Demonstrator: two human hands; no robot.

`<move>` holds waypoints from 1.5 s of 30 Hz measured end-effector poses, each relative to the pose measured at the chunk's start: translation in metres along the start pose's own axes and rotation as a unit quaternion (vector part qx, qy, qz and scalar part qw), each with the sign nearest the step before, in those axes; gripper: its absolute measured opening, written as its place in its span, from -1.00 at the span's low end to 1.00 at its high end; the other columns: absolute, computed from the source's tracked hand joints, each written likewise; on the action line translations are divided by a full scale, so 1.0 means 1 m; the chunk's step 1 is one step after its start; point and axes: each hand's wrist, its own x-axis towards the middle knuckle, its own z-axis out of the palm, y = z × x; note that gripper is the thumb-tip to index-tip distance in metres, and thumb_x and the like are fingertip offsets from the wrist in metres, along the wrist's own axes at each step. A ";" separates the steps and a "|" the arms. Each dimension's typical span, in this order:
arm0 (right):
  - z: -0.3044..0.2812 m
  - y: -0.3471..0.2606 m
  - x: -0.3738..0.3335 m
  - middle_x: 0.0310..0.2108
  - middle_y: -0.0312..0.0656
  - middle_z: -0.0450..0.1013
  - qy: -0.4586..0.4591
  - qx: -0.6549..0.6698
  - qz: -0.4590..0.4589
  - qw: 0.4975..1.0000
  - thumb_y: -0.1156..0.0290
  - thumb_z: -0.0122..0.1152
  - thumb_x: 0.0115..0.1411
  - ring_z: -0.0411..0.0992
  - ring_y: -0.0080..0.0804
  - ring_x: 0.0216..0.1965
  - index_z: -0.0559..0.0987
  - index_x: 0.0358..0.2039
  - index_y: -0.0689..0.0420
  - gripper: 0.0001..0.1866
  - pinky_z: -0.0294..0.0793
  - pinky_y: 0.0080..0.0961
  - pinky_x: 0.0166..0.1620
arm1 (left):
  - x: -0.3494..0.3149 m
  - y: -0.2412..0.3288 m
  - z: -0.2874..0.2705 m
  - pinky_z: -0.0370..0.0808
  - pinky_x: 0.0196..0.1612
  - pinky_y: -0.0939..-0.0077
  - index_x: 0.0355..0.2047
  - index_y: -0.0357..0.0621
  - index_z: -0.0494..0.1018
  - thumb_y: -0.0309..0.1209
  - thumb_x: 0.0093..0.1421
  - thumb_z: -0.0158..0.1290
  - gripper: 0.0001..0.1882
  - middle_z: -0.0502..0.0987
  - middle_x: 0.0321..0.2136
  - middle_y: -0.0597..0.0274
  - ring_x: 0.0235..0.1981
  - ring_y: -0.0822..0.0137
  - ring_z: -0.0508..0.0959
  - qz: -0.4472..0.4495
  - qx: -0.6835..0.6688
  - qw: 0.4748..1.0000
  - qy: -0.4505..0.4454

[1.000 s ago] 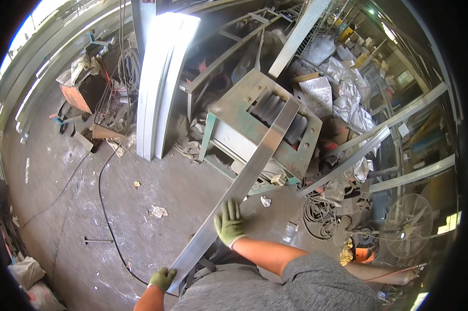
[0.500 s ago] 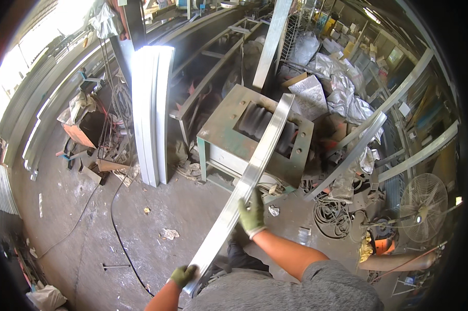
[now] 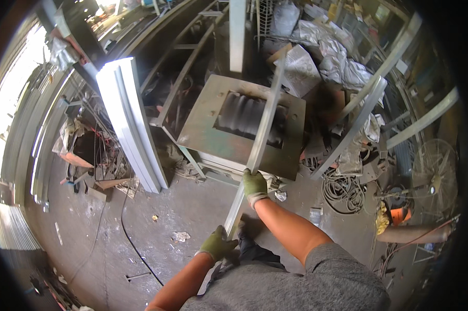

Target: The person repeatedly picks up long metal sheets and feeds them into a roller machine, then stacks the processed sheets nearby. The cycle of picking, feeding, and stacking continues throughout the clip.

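Over grey floor [image 3: 200, 210], the metal bar [image 3: 261, 133] looks narrower than before.

Passage: open grey floor [image 3: 161, 251] left of the long silver metal bar [image 3: 260, 142], crossed by a thin black cable [image 3: 123, 228].
Ahead: blocked by a green-grey metal machine [image 3: 218, 147].
Left of machine: bundle of shiny silver metal profiles [image 3: 127, 124].
Right: coiled dark cables [image 3: 343, 194], round grey wire fan [image 3: 434, 179].
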 end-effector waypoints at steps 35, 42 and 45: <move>-0.108 0.225 -0.004 -0.07 0.16 0.67 -0.116 -0.272 -0.172 0.940 0.14 -0.02 0.59 0.67 0.27 -0.05 0.65 -0.05 0.12 -0.63 0.64 0.15 0.06 | 0.390 0.294 -0.067 0.73 0.17 0.06 0.16 -0.11 0.77 -0.28 0.54 0.00 -0.59 0.77 0.16 0.02 0.16 -0.01 0.79 0.173 0.574 0.800 -0.006; -0.141 0.141 0.003 -0.10 0.13 0.74 -0.119 -0.069 0.068 0.988 -0.19 0.01 0.59 0.68 0.20 0.02 0.77 -0.06 0.14 -0.37 0.61 0.03 0.11 | 0.306 0.240 -0.052 0.64 0.30 -0.07 0.05 -0.35 0.74 -0.04 0.45 0.04 -0.42 0.72 0.06 -0.41 0.18 -0.31 0.72 0.011 0.305 0.951 0.046; -0.142 0.113 0.014 -0.17 0.07 0.73 -0.085 -0.036 0.034 0.995 -0.14 0.11 0.58 0.72 0.09 -0.07 0.75 -0.03 0.12 -0.45 0.64 -0.07 0.00 | 0.262 0.209 -0.038 0.64 0.29 -0.08 0.04 -0.33 0.75 -0.03 0.46 0.03 -0.42 0.72 0.05 -0.41 0.18 -0.33 0.71 -0.020 0.277 0.958 0.065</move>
